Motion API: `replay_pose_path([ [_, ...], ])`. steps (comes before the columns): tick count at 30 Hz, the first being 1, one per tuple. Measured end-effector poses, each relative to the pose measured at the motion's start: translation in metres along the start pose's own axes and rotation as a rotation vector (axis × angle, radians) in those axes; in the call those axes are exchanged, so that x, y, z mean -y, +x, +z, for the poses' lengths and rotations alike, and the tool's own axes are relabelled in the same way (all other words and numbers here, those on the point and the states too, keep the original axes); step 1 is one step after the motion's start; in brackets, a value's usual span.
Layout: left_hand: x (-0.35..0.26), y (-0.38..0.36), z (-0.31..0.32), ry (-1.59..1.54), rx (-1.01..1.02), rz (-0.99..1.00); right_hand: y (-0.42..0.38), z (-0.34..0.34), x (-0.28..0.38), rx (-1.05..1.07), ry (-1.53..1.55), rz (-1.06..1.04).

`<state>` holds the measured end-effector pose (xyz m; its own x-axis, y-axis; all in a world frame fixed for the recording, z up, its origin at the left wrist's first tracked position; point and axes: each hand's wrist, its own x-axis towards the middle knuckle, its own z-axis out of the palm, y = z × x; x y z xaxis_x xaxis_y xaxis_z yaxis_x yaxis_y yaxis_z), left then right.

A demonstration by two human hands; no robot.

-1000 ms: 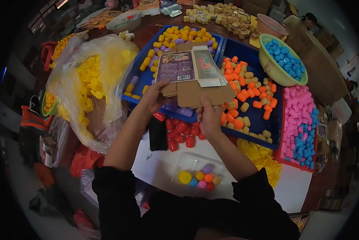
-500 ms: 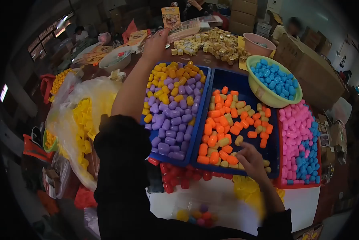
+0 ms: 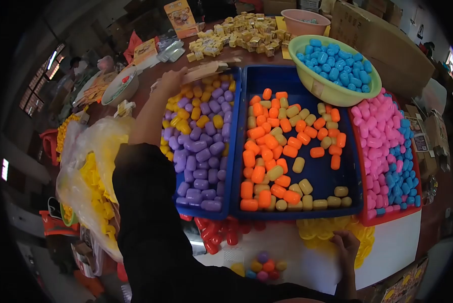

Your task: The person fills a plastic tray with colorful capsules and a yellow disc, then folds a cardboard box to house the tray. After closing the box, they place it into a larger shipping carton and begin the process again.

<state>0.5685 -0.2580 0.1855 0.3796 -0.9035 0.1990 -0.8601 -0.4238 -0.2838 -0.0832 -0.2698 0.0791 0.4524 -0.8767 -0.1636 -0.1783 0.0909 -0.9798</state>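
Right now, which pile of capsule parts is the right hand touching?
The yellow pile on the white tabletop, just below the blue tray of orange capsules. The right hand rests on it; the red pile lies apart to the left.

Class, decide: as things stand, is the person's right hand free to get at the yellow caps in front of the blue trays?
Probably yes. The right hand already rests at the yellow caps, with nothing lying over them.

Left hand (image 3: 172, 81) grips flat brown cardboard box blank (image 3: 206, 69) over blue tray of purple and yellow capsules (image 3: 235, 131); right hand (image 3: 346, 246) on yellow plastic caps (image 3: 315, 230).
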Motion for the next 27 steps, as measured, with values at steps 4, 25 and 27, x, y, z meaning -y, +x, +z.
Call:
replay_pose_path([
  [4, 0.01, -0.064, -0.01, -0.068, 0.046, 0.008, -0.015, 0.002, 0.0, -0.045, 0.119, -0.022],
  [25, -0.019, -0.198, -0.136, -0.947, -0.43, -0.408, 0.11, 0.03, 0.054, 0.193, -0.651, -0.738],
  [27, -0.043, -0.18, -0.109, -1.769, -0.24, -0.625, 0.195, 0.077, 0.047, 0.241, -0.781, -0.927],
])
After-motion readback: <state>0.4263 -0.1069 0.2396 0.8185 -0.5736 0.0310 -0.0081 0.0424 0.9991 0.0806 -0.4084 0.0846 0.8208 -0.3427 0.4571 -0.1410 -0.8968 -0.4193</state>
